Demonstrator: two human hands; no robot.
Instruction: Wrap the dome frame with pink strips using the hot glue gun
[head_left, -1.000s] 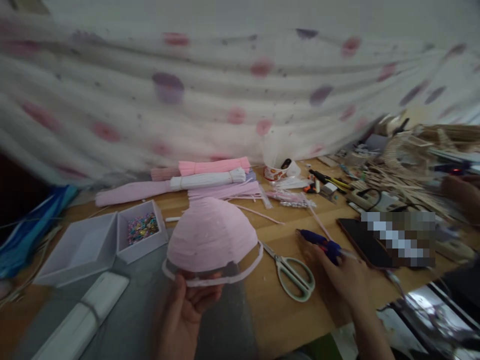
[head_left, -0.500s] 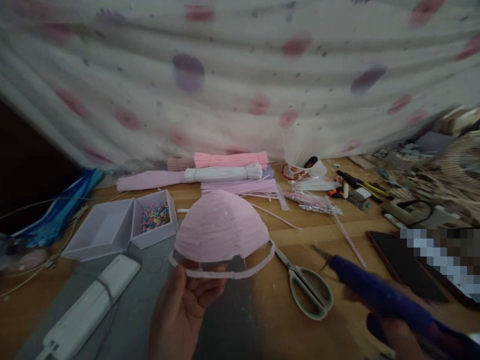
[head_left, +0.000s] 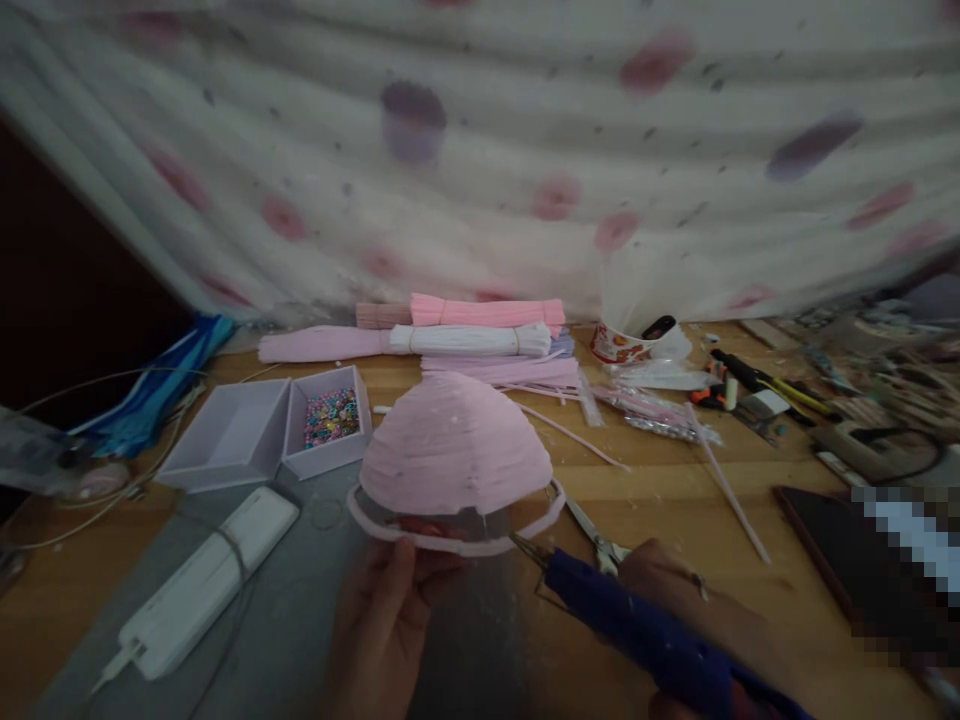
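Glue gun [head_left: 637, 620] near pink dome [head_left: 457, 445].
Left hand [head_left: 386, 615] pinches rim [head_left: 491, 548]; right hand [head_left: 694, 595] grips glue gun; a slip could burn fingers [head_left: 401, 572].

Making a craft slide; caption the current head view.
Left hand grips a pink domed piece by its band; right hand holds a blue glue gun nearby.

A white cloth [head_left: 495, 150] with pink and purple spots hangs behind the wooden surface [head_left: 660, 490]. At left, a white box [head_left: 330, 458] of multicoloured beads [head_left: 330, 420] adjoins another white tray [head_left: 225, 440]; nearer lies a white power bank [head_left: 187, 600].
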